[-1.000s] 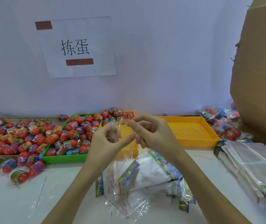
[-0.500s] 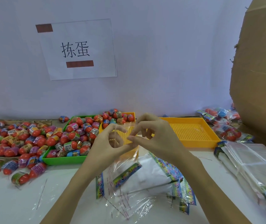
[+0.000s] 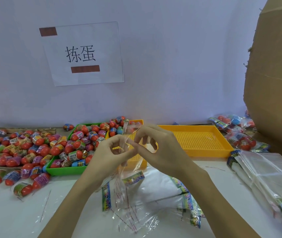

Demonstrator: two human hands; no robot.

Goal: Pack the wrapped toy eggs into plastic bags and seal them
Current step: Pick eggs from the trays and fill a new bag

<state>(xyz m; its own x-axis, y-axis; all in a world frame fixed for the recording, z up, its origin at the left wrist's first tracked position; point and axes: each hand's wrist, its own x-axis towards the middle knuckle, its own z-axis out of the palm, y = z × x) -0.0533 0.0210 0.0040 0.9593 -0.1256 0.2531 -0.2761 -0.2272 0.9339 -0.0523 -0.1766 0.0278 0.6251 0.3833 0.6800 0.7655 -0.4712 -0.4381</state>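
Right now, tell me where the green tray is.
In the head view the green tray sits left of centre on the table, heaped with wrapped toy eggs, just left of the left hand and beside a yellow tray.

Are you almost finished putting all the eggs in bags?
Not nearly. A few filled bags already lie at the far right by the cardboard box. Right now the left hand and right hand pinch the top of one clear bag, which looks empty. Lots of loose eggs wait at the left, more fill the green tray, and a stack of unused bags remains.
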